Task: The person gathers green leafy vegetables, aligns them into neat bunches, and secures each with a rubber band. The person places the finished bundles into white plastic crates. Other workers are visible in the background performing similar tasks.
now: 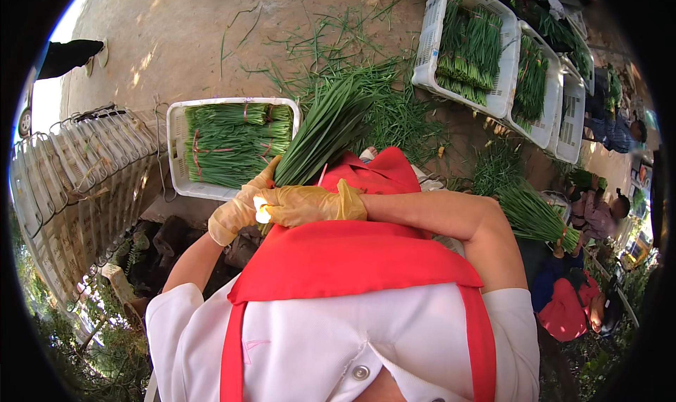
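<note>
A loose bunch of long green chives [327,130] slants up and to the right in front of my red apron. Around its lower end, my left hand [240,204], in a yellowish rubber glove, grips with its thumb and fingers along the leaves. My right hand [298,205], gloved alike, crosses my body and closes on the stem end, touching my left hand. Both palms and most of the stems are hidden. A thin pink strip [323,174] shows beside the bunch. Just beyond my left hand, a white plastic crate [170,145] holds banded chive bundles [227,148].
Loose chive leaves [401,116] litter the ground ahead. White crates [430,42] with more bundles stand at the upper right. A metal-wire rack [90,159] is on the left. At right, a co-worker in red [565,309] sits near a large bunch [533,212]; other people are farther off.
</note>
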The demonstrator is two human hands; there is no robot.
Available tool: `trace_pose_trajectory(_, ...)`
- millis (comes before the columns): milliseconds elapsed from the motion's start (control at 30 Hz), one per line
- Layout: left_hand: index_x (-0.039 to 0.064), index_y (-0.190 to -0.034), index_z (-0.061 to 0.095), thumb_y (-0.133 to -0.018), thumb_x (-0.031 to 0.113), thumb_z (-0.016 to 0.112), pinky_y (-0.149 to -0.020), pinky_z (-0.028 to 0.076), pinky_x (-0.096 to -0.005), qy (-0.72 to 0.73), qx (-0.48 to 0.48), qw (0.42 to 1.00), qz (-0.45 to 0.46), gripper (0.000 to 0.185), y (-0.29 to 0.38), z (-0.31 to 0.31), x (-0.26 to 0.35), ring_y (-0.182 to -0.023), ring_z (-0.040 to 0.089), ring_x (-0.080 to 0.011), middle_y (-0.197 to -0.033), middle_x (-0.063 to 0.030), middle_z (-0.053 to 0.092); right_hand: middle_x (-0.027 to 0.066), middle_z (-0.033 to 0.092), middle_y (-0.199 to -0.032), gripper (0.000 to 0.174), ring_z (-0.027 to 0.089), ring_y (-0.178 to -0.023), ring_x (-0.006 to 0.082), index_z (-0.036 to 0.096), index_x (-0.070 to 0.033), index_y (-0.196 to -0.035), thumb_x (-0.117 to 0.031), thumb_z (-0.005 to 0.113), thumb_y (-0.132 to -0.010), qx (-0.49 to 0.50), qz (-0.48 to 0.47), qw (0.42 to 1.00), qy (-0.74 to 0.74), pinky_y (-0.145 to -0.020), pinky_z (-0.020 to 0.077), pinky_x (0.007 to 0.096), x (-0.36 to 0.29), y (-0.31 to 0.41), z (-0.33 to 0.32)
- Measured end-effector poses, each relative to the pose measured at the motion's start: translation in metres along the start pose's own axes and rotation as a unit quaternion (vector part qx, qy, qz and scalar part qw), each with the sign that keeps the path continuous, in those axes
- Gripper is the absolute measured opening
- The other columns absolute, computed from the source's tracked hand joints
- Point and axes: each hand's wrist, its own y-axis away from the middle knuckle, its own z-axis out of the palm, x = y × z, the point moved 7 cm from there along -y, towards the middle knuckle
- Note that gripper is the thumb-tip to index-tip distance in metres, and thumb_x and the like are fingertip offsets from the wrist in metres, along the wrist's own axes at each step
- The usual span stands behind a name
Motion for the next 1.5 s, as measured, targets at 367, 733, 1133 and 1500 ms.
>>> trace_pose_trajectory(367, 0.003, -0.14, 0.042, -0.088, 0.012, 0.074, -0.081, 0.057, -0.033, -0.249, 0.06, 0.951, 0.173, 0.062, 0.033, -0.038, 0.068, -0.093, 0.068, -0.0197, -0.11, -0.01, 0.066, 0.0086, 0.062, -0.103, 0.039, 0.058, -0.095, 0.0191, 0.06, -0.006, -0.109, -0.044, 0.053, -0.101, 0.265, 0.096, 0.954, 0.106, -0.085, 0.0468, 0.0324, 0.022, 0.06, -0.106)
trace_pose_trajectory(733, 0.003, -0.134, 0.054, -0.072, 0.027, 0.086, -0.097, 0.047, -0.0321, -0.394, -0.152, 0.868, 0.262, 0.074, 0.074, 0.147, 0.143, -0.11, 0.06, -0.0176, -0.121, -0.0065, 0.065, 0.006, 0.063, -0.127, 0.045, 0.062, -0.115, 0.0189, 0.055, -0.009, -0.132, -0.031, 0.065, -0.095, 0.242, -0.253, 0.782, -0.515, -0.096, 0.053, 0.0355, -0.026, 0.051, -0.165)
trace_pose_trajectory(1133, 0.003, -0.133, 0.054, -0.079, 0.012, 0.082, -0.09, 0.05, -0.0283, -0.47, -0.133, 0.838, 0.245, 0.061, 0.05, 0.174, 0.154, -0.1, 0.063, -0.0133, -0.111, -0.004, 0.068, 0.0027, 0.067, -0.099, 0.04, 0.061, -0.087, 0.0146, 0.066, -0.003, -0.112, -0.039, 0.065, -0.095, 0.45, -0.044, 0.889, -0.074, -0.082, 0.0476, 0.0281, 0.022, 0.086, -0.143)
trace_pose_trajectory(1500, 0.003, -0.125, 0.057, -0.08, 0.007, 0.081, -0.087, 0.049, -0.0259, -0.467, -0.026, 0.846, 0.258, 0.052, 0.067, 0.116, 0.098, -0.093, 0.061, -0.0112, -0.104, -0.0037, 0.068, 0.0024, 0.062, -0.089, 0.027, 0.06, -0.081, 0.0129, 0.062, -0.007, -0.113, -0.014, 0.072, -0.09, 0.559, -0.083, 0.781, 0.266, -0.078, 0.0517, 0.0254, -0.133, 0.175, -0.135)
